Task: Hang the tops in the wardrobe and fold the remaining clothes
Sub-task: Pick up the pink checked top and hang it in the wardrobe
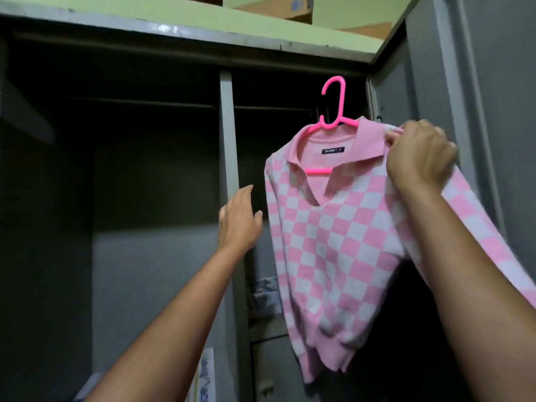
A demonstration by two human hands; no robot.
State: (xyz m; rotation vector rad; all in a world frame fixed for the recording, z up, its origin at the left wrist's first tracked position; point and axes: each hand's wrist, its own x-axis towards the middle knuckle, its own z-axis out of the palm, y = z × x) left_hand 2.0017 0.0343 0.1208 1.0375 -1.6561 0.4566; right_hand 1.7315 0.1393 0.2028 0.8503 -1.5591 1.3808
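Note:
A pink-and-white checked collared top [333,242] hangs on a bright pink plastic hanger [333,108] in front of the open grey wardrobe [227,126]. My right hand [420,155] grips the top's right shoulder together with the hanger's arm and holds it up near the right compartment. The hanger's hook stands free, just in front of the dark rail [272,108]. My left hand [239,219] is raised with straight fingers, just left of the top and in front of the wardrobe's centre post, holding nothing.
The wardrobe has two dark compartments, each with a rail [139,102] near the top. Its open door [464,111] stands at the right. Cardboard boxes [293,8] sit above the wardrobe. A printed bag [203,375] lies at the bottom left.

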